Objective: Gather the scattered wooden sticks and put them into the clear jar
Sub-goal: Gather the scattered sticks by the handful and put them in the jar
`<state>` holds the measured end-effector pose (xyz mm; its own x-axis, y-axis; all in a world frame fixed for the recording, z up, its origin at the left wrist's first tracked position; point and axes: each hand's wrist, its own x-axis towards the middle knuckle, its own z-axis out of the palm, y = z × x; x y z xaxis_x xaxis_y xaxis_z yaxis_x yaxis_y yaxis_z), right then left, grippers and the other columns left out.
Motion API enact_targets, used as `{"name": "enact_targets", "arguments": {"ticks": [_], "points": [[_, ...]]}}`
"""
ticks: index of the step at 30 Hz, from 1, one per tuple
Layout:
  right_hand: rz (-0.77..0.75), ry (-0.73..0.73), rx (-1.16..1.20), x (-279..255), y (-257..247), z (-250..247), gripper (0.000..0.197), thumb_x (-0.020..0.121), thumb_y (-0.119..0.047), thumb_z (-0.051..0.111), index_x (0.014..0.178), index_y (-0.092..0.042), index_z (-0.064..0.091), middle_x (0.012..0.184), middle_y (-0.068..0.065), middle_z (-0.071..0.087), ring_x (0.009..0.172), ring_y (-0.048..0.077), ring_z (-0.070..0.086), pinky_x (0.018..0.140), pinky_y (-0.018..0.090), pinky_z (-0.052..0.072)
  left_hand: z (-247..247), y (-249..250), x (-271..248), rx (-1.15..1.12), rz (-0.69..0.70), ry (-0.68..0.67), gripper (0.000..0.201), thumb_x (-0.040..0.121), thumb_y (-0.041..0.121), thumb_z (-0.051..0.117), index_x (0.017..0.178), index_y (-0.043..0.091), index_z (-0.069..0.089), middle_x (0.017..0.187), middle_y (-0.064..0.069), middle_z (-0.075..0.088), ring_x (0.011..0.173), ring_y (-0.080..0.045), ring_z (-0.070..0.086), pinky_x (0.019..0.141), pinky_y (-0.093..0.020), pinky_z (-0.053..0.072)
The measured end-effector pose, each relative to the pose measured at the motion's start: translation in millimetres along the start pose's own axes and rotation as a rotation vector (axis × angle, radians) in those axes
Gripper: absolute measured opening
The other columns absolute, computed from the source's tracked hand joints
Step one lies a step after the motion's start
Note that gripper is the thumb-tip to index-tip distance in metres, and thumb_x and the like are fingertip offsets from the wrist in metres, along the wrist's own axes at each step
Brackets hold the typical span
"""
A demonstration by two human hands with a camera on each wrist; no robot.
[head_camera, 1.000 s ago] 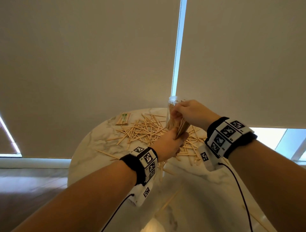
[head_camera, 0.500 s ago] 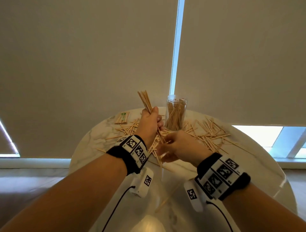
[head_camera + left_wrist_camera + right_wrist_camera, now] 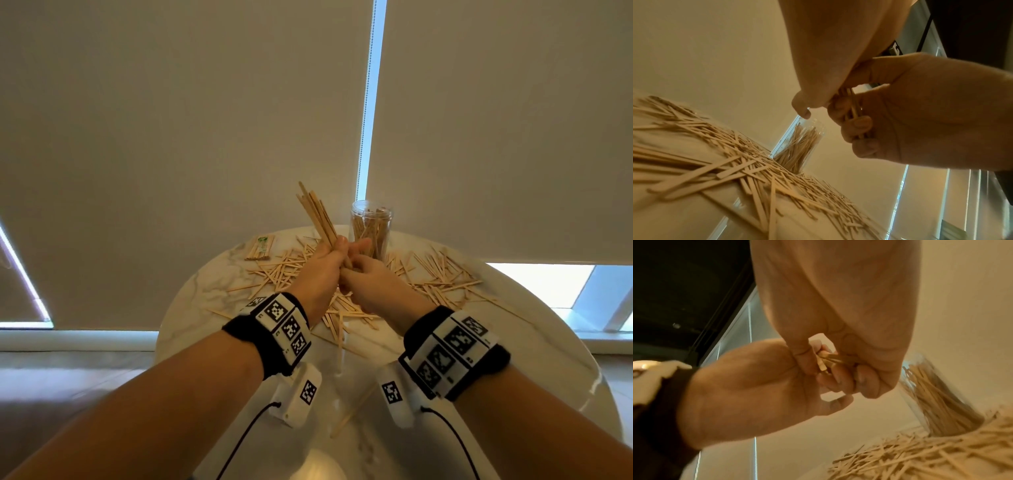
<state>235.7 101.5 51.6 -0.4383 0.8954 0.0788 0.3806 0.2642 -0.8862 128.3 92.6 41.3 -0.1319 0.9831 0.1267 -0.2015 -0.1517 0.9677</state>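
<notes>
A clear jar (image 3: 371,229), partly filled with wooden sticks, stands upright at the back of the round marble table (image 3: 212,281). My left hand (image 3: 325,263) grips a bundle of sticks (image 3: 317,216) just left of the jar, their tops fanning up and to the left. My right hand (image 3: 366,284) meets it from below, fingers curled round the bundle's lower ends (image 3: 824,360). The left wrist view shows those fingers (image 3: 857,123) wrapped round the sticks. Many scattered sticks (image 3: 442,274) lie around the jar (image 3: 801,142) on both sides.
A small packet of sticks with a green label (image 3: 260,248) lies at the table's back left. One stray stick (image 3: 352,411) lies near the front between my wrists. Roller blinds hang right behind the table; wooden floor shows to the left.
Both hands came away from the jar. The left hand lifted a bundle upright to the jar's left, and the right hand has risen to grip its lower ends.
</notes>
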Motion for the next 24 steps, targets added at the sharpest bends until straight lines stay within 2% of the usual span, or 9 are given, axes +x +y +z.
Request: {"name": "enact_targets", "arguments": {"ticks": [2, 5, 7, 9, 11, 13, 16, 20, 24], "points": [[-0.005, -0.030, -0.115, 2, 0, -1, 0.012, 0.100, -0.025, 0.047, 0.098, -0.019, 0.057, 0.071, 0.000, 0.055, 0.050, 0.006, 0.045, 0.046, 0.021, 0.036, -1, -1, 1, -0.029, -0.055, -0.043, 0.032, 0.108, 0.028, 0.040, 0.134, 0.010, 0.049, 0.131, 0.002, 0.067, 0.118, -0.010, 0.061, 0.093, -0.027, 0.047], [-0.009, -0.075, -0.221, 4, 2, -3, 0.021, 0.103, -0.020, 0.040, 0.097, -0.010, 0.058, 0.067, 0.002, 0.051, 0.052, 0.012, 0.044, 0.049, 0.029, 0.040, -4, -4, 3, -0.028, -0.107, -0.062, 0.032, 0.106, 0.026, 0.046, 0.131, 0.007, 0.055, 0.130, 0.003, 0.068, 0.124, -0.012, 0.059, 0.107, -0.034, 0.044], [-0.044, -0.069, -0.284, 3, 4, -6, 0.025, 0.104, -0.022, 0.039, 0.100, -0.009, 0.060, 0.066, 0.000, 0.052, 0.052, 0.010, 0.046, 0.051, 0.026, 0.039, -6, -4, 2, 0.001, -0.100, -0.069, 0.025, 0.104, 0.022, 0.051, 0.119, 0.003, 0.058, 0.124, 0.001, 0.071, 0.116, -0.013, 0.064, 0.102, -0.036, 0.049], [-0.086, -0.071, -0.407, 1, 6, -8, 0.026, 0.105, -0.025, 0.038, 0.100, -0.013, 0.061, 0.068, -0.003, 0.053, 0.057, 0.009, 0.048, 0.054, 0.023, 0.036, -8, 1, 1, -0.026, -0.063, -0.055, 0.016, 0.099, 0.017, 0.058, 0.111, 0.008, 0.056, 0.119, -0.007, 0.073, 0.104, -0.017, 0.068, 0.093, -0.037, 0.052], [-0.064, -0.085, -0.487, -1, 12, -9, 0.028, 0.104, -0.029, 0.038, 0.088, -0.016, 0.056, 0.070, -0.002, 0.052, 0.060, 0.012, 0.048, 0.057, 0.027, 0.038, -13, 13, 7, -0.143, -0.022, 0.039, 0.025, 0.094, 0.017, 0.065, 0.114, 0.010, 0.052, 0.121, -0.016, 0.070, 0.095, -0.024, 0.070, 0.088, -0.041, 0.055], [-0.041, -0.091, -0.548, -3, 16, -9, 0.029, 0.103, -0.032, 0.040, 0.083, -0.017, 0.054, 0.071, -0.002, 0.051, 0.061, 0.013, 0.047, 0.056, 0.028, 0.038, -22, 26, 16, -0.290, 0.020, 0.186, 0.031, 0.093, 0.026, 0.067, 0.117, 0.014, 0.051, 0.114, -0.016, 0.069, 0.085, -0.026, 0.070, 0.083, -0.043, 0.058], [-0.043, -0.073, -0.613, -2, 17, -6, 0.030, 0.102, -0.034, 0.043, 0.088, -0.013, 0.059, 0.074, -0.001, 0.055, 0.064, 0.013, 0.050, 0.056, 0.027, 0.039, -26, 32, 23, -0.282, 0.018, 0.293, 0.025, 0.101, 0.035, 0.052, 0.117, 0.016, 0.055, 0.094, -0.010, 0.071, 0.070, -0.021, 0.067, 0.073, -0.041, 0.058], [-0.018, -0.047, -0.664, 6, 19, -6, 0.030, 0.102, -0.037, 0.044, 0.082, -0.017, 0.055, 0.070, -0.001, 0.054, 0.063, 0.016, 0.052, 0.057, 0.026, 0.040, -12, 20, 19, -0.047, -0.068, 0.213, 0.032, 0.110, 0.026, 0.032, 0.114, 0.008, 0.058, 0.099, -0.013, 0.073, 0.074, -0.021, 0.069, 0.085, -0.045, 0.058], [0.000, 0.003, -0.756, 7, 28, -15, 0.039, 0.102, -0.048, 0.043, 0.086, -0.018, 0.062, 0.069, -0.002, 0.058, 0.065, 0.016, 0.056, 0.057, 0.027, 0.043, -19, 22, 25, -0.046, -0.094, 0.224, 0.027, 0.105, 0.033, 0.047, 0.119, 0.012, 0.059, 0.103, -0.009, 0.074, 0.085, -0.021, 0.069, 0.094, -0.046, 0.054]]}}
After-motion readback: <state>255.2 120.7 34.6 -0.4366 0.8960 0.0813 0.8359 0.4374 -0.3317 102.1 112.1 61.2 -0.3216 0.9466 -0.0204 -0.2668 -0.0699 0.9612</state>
